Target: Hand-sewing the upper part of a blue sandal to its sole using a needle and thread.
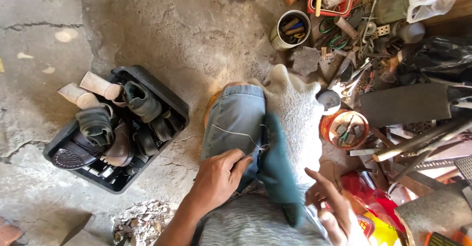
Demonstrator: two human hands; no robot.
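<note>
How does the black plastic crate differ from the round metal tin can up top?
The black plastic crate is rectangular, wide and shallow; the round metal tin can is cylindrical and much smaller. The crate holds worn shoes; the can holds tool handles. Both stand open-topped on the concrete floor.

Black crate (173,100) of worn boots, tin can (278,38) of tools, red basket (348,0), cracked concrete floor (187,24)

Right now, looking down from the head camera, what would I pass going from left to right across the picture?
Black crate of shoes → left hand on the jeans knee → dark green shoe upper → right hand → orange tub of small bits → heap of tools and scrap.
</note>
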